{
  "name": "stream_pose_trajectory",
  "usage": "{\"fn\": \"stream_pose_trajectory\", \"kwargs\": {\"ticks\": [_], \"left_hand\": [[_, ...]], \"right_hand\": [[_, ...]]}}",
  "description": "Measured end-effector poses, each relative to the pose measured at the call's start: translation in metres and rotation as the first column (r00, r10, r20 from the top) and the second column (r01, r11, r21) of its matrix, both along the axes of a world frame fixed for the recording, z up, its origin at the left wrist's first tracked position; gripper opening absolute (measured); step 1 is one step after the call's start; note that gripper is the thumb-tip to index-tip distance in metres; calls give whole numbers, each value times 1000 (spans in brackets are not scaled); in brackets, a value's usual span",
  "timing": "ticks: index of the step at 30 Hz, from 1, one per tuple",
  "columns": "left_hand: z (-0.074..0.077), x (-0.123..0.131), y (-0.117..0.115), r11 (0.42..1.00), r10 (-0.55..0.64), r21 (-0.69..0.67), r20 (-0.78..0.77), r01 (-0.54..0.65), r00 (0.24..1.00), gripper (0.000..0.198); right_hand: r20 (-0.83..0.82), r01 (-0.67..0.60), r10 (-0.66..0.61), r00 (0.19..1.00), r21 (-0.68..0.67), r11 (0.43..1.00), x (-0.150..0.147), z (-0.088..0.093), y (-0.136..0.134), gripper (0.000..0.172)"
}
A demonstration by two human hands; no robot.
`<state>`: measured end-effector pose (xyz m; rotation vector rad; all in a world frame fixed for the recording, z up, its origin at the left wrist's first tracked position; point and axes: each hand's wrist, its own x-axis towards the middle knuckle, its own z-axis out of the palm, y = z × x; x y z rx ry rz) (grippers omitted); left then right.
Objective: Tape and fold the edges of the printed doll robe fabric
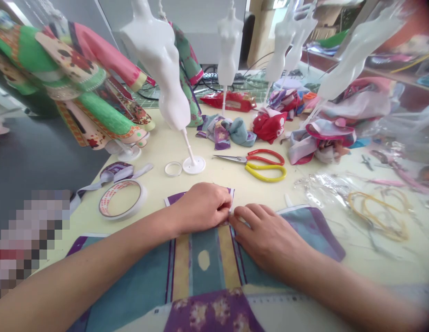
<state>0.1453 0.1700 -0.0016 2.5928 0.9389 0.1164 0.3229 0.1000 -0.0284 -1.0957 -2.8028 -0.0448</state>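
A flat cut fabric piece point(205, 286), teal with yellow and purple bands and a small oval hole, lies on the table in front of me. My left hand point(205, 207) rests over its upper part, fingers curled and pinched at the edge. Close beside it, my right hand point(266, 237) brings thumb and fingertips together at the same spot on the fabric. What is pinched between the fingertips is mostly hidden. White strips run along some edges of the piece. A purple flowered part point(214, 313) extends toward me, next to a clear ruler point(290, 297).
Red-and-yellow-handled scissors point(266, 166) lie beyond my hands. A tape roll point(142, 203) and a smaller ring point(173, 169) are at left. White mannequins point(173, 69) stand behind, near dressed figures point(96, 106). Fabric scraps point(240, 131) and plastic bags point(321, 186) lie farther off.
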Motion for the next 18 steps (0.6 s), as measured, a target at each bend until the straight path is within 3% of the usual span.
{"fn": "stream_pose_trajectory", "kwargs": {"ticks": [7, 15, 18], "left_hand": [[-5, -1, -1, 1000, 22, 5, 31, -22, 999, 14], [-3, 2, -2, 998, 66, 0, 27, -66, 997, 13], [1, 3, -2, 995, 96, -36, 38, -95, 995, 12]], "right_hand": [[-159, -48, 58, 986, 68, 997, 1, 0, -6, 10], [-39, -110, 120, 992, 199, 974, -4, -3, -13, 14], [-22, -116, 122, 992, 185, 976, -7, 0, -15, 19]]}}
